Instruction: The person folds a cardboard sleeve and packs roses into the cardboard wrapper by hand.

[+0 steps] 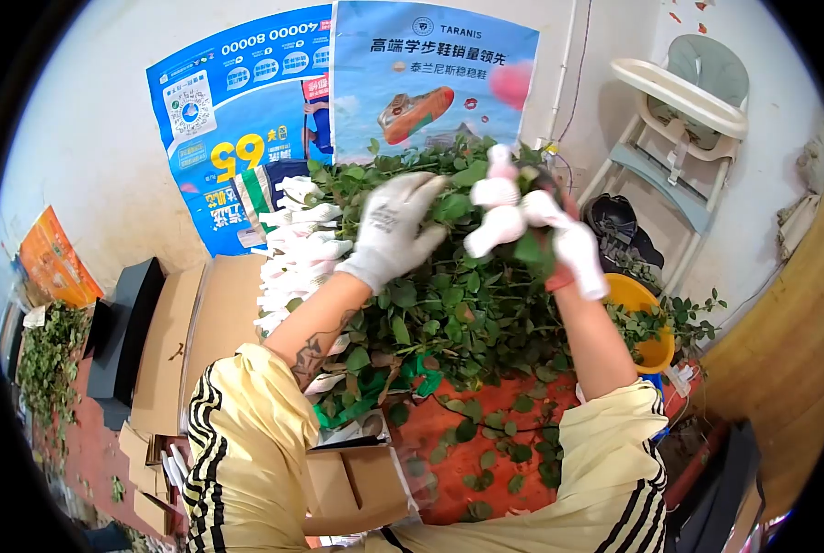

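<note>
My left hand [395, 226], in a pale grey work glove with dark print, reaches over a pile of leafy green stems [467, 313]. Its fingers are spread, thumb apart, against the leaves. My right hand [559, 189] is closed on a few roses [496, 217] whose heads are covered in white sleeves. These white heads hide most of that hand, and motion blurs it. Many more white-sleeved rose heads [292, 263] lie stacked along the left side of the pile, beside my left forearm.
Loose leaves lie on the red surface [458, 442] in front. A cardboard box [356, 484] is near my body. At right stand a yellow bucket [647, 313] and a high chair [679, 138]. Posters [430, 83] hang behind. Cardboard [168, 350] and black boxes [126, 332] stand left.
</note>
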A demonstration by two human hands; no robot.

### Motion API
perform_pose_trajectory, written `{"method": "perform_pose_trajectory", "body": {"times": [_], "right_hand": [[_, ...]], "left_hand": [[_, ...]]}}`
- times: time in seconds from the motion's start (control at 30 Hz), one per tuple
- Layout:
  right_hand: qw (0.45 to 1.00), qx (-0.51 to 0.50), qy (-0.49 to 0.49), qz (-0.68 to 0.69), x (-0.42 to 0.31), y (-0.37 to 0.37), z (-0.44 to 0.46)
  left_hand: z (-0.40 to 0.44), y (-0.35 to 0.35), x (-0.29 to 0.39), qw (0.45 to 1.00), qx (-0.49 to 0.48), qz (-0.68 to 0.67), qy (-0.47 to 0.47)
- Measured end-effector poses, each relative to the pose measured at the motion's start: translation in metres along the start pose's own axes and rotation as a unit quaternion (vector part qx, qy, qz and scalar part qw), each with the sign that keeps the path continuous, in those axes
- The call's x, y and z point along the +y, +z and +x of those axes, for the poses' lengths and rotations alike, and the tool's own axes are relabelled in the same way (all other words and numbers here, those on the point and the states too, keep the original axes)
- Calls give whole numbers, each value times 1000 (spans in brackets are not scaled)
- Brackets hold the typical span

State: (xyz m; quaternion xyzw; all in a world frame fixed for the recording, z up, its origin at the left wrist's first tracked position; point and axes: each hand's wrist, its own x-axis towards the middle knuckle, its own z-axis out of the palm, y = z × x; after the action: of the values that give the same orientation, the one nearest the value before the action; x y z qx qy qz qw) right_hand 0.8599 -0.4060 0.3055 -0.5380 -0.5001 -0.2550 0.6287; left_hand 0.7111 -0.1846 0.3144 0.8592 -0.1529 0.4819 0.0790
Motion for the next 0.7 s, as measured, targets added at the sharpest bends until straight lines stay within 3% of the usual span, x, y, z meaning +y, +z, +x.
{"method": "perform_pose_trajectory", "body": {"times": [0.03, 0.1, 0.17, 0.2, 0.27, 0.3, 0.33, 0.4, 0.43, 0.47, 0.53, 0.6, 0.63, 0.67, 0.7], "right_hand": [[1000, -22, 0, 14, -5, 14, -1], [998, -56, -3, 36, -13, 36, -4], [996, -76, -15, 43, -19, 49, -1], [996, -84, -22, 37, -22, 53, -1], [989, -103, -64, -79, -34, 59, -6], [985, -148, -43, -82, -29, 58, -2], [985, -149, -41, -82, -22, 58, -1], [969, -154, 131, 141, -9, 57, 1], [947, -144, 203, 205, -10, 55, 3], [973, -212, 91, 15, -13, 48, 5], [938, -197, -10, -286, -6, 39, -8], [934, -207, -26, -291, 12, 34, -17], [943, -214, -32, -252, 42, 26, -20], [947, -182, -22, -263, 1, 31, -20], [981, -120, 128, -83, 42, 19, -19]], "left_hand": [[5, 1, 10, 992, -19, -125, -19], [10, 7, 18, 894, -76, -423, -123], [17, -12, 41, 801, -47, -570, -174], [16, -8, 36, 801, -48, -570, -175], [11, 11, 14, 897, -90, -400, -163], [10, 12, 10, 859, -90, -473, -174], [6, 12, 7, 858, -89, -474, -176], [4, 4, 9, 830, -98, -520, -176], [6, -5, 16, 886, -118, -422, -152], [6, -10, 18, 903, -126, -391, -123], [11, -12, 9, 941, -165, -278, -104], [2, -3, -28, 996, -81, -34, -33], [-10, 0, -41, 992, -77, 92, -32], [-27, 9, -59, 972, -141, 172, -76], [-47, 19, -78, 954, -207, 198, -94]]}}
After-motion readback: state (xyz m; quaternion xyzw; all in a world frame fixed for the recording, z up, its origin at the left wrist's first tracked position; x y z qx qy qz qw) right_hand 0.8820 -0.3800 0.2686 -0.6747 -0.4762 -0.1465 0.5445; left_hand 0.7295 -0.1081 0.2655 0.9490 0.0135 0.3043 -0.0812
